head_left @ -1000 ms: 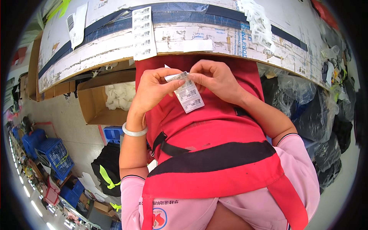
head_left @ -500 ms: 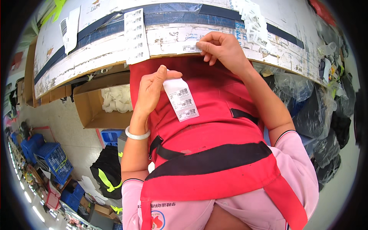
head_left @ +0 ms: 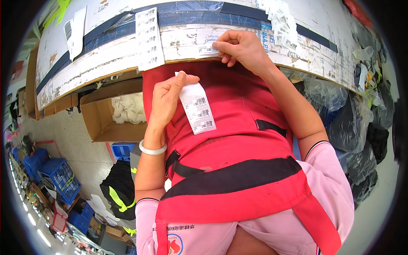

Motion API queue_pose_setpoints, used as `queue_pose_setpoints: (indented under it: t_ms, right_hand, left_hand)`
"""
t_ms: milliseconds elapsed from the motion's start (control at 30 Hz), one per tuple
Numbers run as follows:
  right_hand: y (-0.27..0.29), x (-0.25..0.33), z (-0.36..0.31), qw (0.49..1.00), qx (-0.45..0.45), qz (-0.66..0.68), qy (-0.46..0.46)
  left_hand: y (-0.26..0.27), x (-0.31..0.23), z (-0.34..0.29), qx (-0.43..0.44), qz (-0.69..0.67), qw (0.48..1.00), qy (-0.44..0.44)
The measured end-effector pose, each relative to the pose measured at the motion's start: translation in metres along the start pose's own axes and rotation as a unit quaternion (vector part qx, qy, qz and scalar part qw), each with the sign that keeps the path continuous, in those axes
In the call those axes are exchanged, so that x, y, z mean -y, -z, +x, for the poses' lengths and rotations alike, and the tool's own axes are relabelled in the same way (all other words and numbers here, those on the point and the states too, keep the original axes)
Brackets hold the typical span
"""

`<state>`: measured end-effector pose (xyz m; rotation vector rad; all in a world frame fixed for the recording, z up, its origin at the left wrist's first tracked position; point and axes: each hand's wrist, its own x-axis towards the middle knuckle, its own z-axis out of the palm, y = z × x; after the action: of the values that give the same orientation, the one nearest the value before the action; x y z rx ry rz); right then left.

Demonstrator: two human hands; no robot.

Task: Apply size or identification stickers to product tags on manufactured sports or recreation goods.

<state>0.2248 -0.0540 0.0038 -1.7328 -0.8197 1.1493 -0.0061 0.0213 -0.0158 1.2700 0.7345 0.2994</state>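
Observation:
My left hand (head_left: 167, 97) is closed on a white strip of barcode labels (head_left: 198, 111), pinched at its upper end between thumb and forefinger. The strip hangs in front of my red apron (head_left: 238, 106). My right hand (head_left: 243, 50) is at the table's near edge, thumb and forefinger pressed together on the right end of a small barcode label (head_left: 206, 50). That label lies on the cardboard-covered table top (head_left: 187, 39). A longer label strip (head_left: 148, 40) lies to its left, its lower end at the table edge.
A pile of loose labels (head_left: 282, 25) lies on the table at right, and another label sheet (head_left: 75, 34) at far left. Below the table stands an open carton (head_left: 100, 127) with whitish pieces inside. Blue crates (head_left: 59, 178) stand on the floor at left; plastic bags (head_left: 346, 123) fill the right.
My left hand and its label strip have shifted slightly up and left. My right hand has moved a little left and up along the table edge, with its fingers still at the small label.

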Motion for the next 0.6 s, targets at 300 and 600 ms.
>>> queue_pose_setpoints:
  t_ms: [300,600]
  right_hand:
    - [0.0,0.0004,0.0004,1.0,0.003,-0.015,-0.001]
    - [-0.0011,0.0013,-0.0005,1.0,0.002,-0.021,0.006]
  left_hand:
    - [-0.0018,0.0031,0.0014,-0.001,0.0,1.0,-0.006]
    - [-0.0014,0.0047,0.0015,0.001,-0.004,1.0,0.006]
